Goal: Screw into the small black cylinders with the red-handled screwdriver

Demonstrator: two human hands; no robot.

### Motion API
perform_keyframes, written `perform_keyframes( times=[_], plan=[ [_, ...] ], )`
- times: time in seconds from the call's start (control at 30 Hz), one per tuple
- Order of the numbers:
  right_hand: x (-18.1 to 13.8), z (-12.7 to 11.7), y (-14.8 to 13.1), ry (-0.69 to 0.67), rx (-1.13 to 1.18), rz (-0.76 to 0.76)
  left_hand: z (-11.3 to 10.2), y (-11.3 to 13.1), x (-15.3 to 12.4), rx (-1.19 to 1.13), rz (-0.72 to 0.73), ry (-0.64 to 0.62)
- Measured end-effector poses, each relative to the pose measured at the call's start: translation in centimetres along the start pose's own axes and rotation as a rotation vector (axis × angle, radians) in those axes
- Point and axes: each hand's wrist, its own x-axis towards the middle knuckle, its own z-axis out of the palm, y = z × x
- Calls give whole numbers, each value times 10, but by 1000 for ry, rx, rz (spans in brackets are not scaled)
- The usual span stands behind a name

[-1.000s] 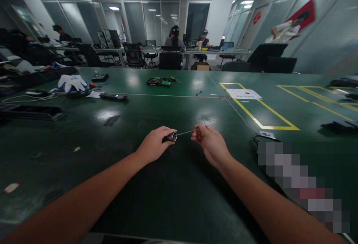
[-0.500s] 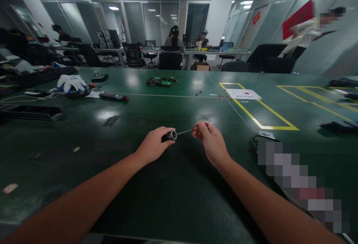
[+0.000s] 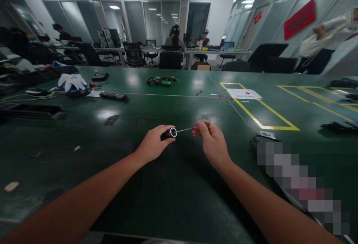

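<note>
My left hand (image 3: 152, 143) is closed around a short dark cylinder (image 3: 172, 132) with a bright metal ring at its open end, which faces me and to the right. Between thumb and fingers, my right hand (image 3: 214, 142) grips a thin screwdriver (image 3: 184, 129) by its reddish handle, mostly hidden in the fingers. The screwdriver's shaft points left, and its tip is at the ringed end of the cylinder. How far it goes in, I cannot tell. Both hands are above the green tabletop (image 3: 167, 184).
On the left lie white gloves (image 3: 72, 82), a dark pen-shaped tool (image 3: 114, 96) and a black tray-like part (image 3: 33, 111). Farther back is an open case with green parts (image 3: 160, 81). A white sheet (image 3: 244, 94) lies within yellow tape at right. Co-workers sit beyond the table.
The cylinder has tilted slightly, so its ringed end shows rounder and brighter. My right hand stays nearly in place with the screwdriver. A person in the background has moved right.
</note>
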Motion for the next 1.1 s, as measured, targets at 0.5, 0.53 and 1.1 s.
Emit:
perform_keyframes(
  times=[0.5,0.53,1.1],
  plan=[
    [-6,1,-11,-20,13,-32,4,-1,1,12,6,-14],
    [-6,1,-11,-5,24,-32,4,-1,1,13,4,-11],
    [15,-5,26,101,220,244,-10,2,4,226,74,-85]
  ],
)
